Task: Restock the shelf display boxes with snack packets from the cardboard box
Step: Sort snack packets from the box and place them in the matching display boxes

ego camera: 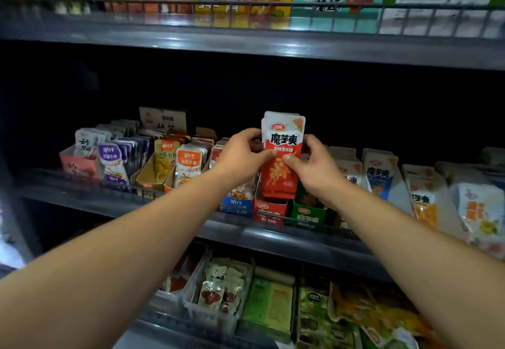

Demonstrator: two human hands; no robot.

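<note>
Both hands, left hand (243, 151) and right hand (314, 162), pinch a stack of red snack packets (281, 154) upright over the red display box (269, 209) on the middle shelf; uneven grip risks packets fanning and spilling into the green box (307, 214)

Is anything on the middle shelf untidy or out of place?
Yes. At the right end, loose packets lie tilted and scattered on the shelf, not upright in boxes like the rows at the left. The red packets, held by the left hand and right hand over the red box, look fine.
</note>
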